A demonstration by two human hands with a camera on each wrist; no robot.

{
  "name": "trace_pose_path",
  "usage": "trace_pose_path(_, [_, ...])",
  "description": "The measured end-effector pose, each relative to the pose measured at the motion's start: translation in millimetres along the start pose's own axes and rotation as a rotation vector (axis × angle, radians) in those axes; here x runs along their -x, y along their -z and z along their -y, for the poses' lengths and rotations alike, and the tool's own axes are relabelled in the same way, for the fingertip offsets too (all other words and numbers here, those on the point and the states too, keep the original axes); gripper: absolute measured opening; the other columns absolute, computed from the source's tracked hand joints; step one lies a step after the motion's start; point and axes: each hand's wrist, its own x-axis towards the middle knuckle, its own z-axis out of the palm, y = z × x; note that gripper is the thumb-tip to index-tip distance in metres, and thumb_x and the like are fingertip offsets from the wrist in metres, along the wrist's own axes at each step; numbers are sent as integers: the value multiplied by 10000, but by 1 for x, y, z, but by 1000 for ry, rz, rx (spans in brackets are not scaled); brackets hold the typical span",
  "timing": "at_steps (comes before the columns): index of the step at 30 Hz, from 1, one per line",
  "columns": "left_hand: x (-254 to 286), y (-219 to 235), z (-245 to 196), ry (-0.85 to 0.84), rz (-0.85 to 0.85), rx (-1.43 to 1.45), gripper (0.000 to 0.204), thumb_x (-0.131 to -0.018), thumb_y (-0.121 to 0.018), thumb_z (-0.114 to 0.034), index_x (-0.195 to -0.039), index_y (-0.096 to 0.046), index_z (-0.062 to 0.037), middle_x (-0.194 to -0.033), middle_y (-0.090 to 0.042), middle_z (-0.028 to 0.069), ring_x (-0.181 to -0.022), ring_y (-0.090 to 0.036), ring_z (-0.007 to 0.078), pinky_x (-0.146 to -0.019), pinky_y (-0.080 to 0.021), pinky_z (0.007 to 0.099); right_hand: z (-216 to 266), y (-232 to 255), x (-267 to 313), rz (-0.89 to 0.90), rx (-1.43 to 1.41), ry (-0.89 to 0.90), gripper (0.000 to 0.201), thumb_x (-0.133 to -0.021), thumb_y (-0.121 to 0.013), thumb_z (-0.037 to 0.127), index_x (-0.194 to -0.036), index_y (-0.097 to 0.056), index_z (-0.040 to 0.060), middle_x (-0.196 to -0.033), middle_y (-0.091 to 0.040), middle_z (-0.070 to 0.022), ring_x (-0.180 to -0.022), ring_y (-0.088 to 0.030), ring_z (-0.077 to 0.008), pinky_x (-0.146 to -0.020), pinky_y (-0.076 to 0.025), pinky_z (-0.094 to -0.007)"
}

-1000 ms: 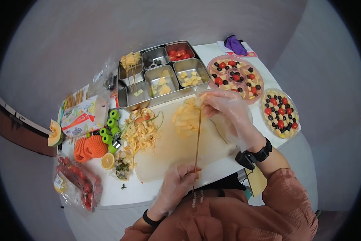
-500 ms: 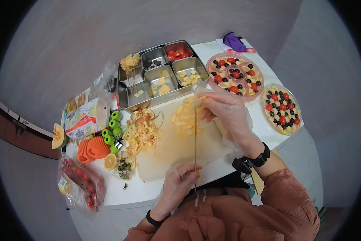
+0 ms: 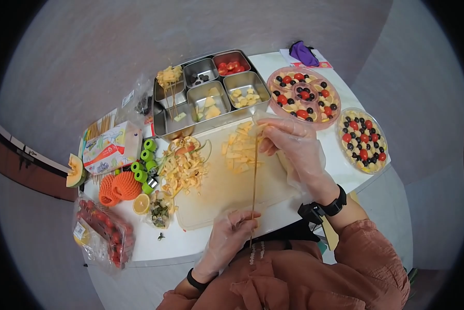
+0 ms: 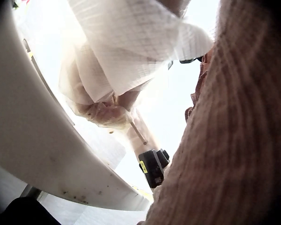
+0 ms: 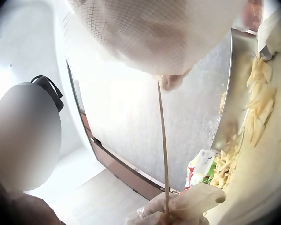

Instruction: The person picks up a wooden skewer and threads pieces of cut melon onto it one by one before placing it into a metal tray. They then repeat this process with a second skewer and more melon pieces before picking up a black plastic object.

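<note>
A long wooden skewer (image 3: pixel 255 178) stands nearly upright over the cutting board (image 3: pixel 206 209), spanning both gloved hands. My left hand (image 3: pixel 226 236) pinches its lower part at the board's near edge. Around the upper end, my right hand (image 3: pixel 294 144) has its thumb and fingers drawn together. A clear loose plastic glove covers each hand, and the right fingers hide the skewer's tip; I cannot tell whether a fruit piece is pinched there. In the right wrist view the skewer (image 5: pixel 164 140) runs straight between the hands. Cut pale-orange melon pieces (image 3: pixel 239 157) lie beyond it on the board.
Peelings (image 3: pixel 183 168) heap on the board's left. A steel tray (image 3: pixel 211 126) behind holds tubs of fruit and several filled skewers (image 3: pixel 169 77). Two fruit platters (image 3: pixel 334 121) (image 3: pixel 365 168) stand right. Left are green cutters (image 3: pixel 139 166), a tissue pack (image 3: pixel 112 149) and boxed tomatoes (image 3: pixel 105 232).
The skewer's upper end has shifted slightly left, then back right, with the right hand. The left hand stays almost in place, and both hands keep their hold.
</note>
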Motion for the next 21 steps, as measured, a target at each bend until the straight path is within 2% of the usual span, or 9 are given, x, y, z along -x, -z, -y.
trace_pose_path(11, [4,-1,-10,21,2,32,200,-886,-620,-52,-1057,-680,32,-860,-667,59,-788,-611,106,-715,-494,251,0,0,8,31,144,117,226,-949,-590,87,-1134,-680,-7,-1028,-695,-68,-809,-663,-98,-745,-535,-230])
trace_pose_path(16, [5,-1,-11,42,-3,34,201,-891,-624,-62,-1063,-681,26,-861,-667,53,-788,-610,100,-717,-487,240,-8,3,10,80,229,311,250,-896,-603,-18,-1132,-684,3,-1058,-691,-91,-878,-665,-135,-795,-528,-245])
trace_pose_path(21, [5,-1,-12,49,1,43,199,-894,-623,-69,-1061,-682,22,-860,-668,46,-785,-606,91,-717,-483,232,-7,4,11,68,319,412,247,-877,-626,-39,-1109,-692,12,-1088,-689,-90,-975,-655,-154,-860,-516,-260])
